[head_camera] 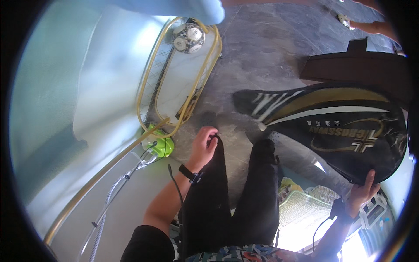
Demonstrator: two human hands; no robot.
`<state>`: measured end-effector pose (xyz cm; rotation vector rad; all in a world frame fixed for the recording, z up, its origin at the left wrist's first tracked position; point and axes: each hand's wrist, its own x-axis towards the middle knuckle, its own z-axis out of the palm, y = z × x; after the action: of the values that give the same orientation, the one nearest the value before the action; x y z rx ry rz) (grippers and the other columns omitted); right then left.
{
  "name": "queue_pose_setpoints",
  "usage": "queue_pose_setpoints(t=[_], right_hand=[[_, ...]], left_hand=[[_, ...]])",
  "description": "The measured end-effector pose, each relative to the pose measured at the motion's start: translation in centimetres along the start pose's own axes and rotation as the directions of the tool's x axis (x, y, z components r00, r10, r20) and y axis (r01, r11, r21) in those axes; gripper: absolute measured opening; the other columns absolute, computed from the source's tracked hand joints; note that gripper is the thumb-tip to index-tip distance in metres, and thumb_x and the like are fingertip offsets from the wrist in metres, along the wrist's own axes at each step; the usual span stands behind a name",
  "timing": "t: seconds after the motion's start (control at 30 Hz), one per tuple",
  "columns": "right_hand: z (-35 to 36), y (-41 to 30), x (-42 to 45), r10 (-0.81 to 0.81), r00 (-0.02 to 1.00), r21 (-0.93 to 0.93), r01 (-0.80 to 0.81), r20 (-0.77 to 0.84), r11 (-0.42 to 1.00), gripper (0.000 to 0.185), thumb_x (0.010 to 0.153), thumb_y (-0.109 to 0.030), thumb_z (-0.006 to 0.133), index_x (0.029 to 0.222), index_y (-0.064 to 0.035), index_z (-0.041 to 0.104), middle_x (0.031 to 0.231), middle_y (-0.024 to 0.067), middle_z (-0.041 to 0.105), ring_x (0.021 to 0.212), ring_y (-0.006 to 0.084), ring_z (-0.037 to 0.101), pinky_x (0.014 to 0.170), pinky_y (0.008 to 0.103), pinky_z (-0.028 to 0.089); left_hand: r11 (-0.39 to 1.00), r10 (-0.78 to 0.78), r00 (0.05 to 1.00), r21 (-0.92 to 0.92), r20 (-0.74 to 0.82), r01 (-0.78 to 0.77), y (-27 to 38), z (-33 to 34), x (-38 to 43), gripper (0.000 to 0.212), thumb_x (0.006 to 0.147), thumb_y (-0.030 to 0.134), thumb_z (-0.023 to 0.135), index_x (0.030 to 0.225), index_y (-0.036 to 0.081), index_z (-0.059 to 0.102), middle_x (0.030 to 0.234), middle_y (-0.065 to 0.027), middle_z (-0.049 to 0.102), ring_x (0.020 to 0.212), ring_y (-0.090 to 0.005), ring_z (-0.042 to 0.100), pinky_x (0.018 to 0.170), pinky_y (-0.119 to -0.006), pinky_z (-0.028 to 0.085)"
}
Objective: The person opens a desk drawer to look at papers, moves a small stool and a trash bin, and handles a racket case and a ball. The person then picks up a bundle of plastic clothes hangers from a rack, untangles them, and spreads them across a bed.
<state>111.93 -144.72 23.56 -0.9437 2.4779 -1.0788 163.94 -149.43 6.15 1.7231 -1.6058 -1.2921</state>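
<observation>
A black racket cover [340, 131] with gold and white trim and Crossway lettering hangs to my right, its narrow handle end pointing left. My right hand [363, 193] grips its rounded lower edge, with a finger lying along the near face. The thumb's hold is hidden behind the cover. My left hand [204, 144] is loosely curled above my left knee, a gap showing between thumb and fingers and nothing held. Both wrists carry dark straps.
A gold-framed rack [188, 114] at left holds a football [189, 37]. Below it stands a green garment steamer [162, 145] with a hose. Brown furniture [353, 67] stands beyond the cover. Another person's leg [373, 28] shows at upper right. A woven mat [304, 209] lies lower right.
</observation>
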Motion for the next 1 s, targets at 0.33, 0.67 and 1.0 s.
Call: queue_pose_setpoints(t=[0.33,0.67,1.0], right_hand=[[18.3,-12.0,-10.6,-0.406,0.782,-0.500,0.617,0.473,0.608,0.055,0.073,-0.009,0.071,0.124,-0.0005,0.055,0.106,0.0161,0.062,0.102,0.0333,0.057,0.091,0.0392,0.045],[46.8,-17.5,-15.2,0.229,0.625,0.087,-0.432,0.747,0.897,0.034,0.085,-0.024,0.064,0.087,0.0096,0.060,0.070,0.0095,0.061,0.049,0.0192,0.060,0.037,0.0312,0.039],[61.7,-19.9,-15.9,0.359,0.536,-0.189,-0.346,0.764,0.919,0.033,0.085,-0.022,0.058,0.087,0.0111,0.057,0.072,0.0119,0.059,0.058,0.0243,0.067,0.044,0.0277,0.054]], left_hand=[[0.435,-0.777,0.586,-0.870,-0.232,0.232,-10.4,-14.5,2.2,0.059,0.087,0.016,0.061,0.138,0.013,0.031,0.126,-0.0112,0.043,0.102,-0.0237,0.051,0.081,-0.037,0.048],[-0.208,-0.906,0.355,-0.973,0.231,0.103,-29.6,-16.7,2.0,0.024,0.086,0.027,0.066,0.092,0.005,0.058,0.089,-0.0065,0.061,0.083,-0.0206,0.057,0.073,-0.037,0.050],[-0.140,-0.925,0.350,-0.989,0.146,0.042,-38.5,-14.0,5.0,0.015,0.090,0.009,0.052,0.097,-0.004,0.055,0.093,-0.0169,0.065,0.085,-0.0285,0.065,0.078,-0.039,0.057]])
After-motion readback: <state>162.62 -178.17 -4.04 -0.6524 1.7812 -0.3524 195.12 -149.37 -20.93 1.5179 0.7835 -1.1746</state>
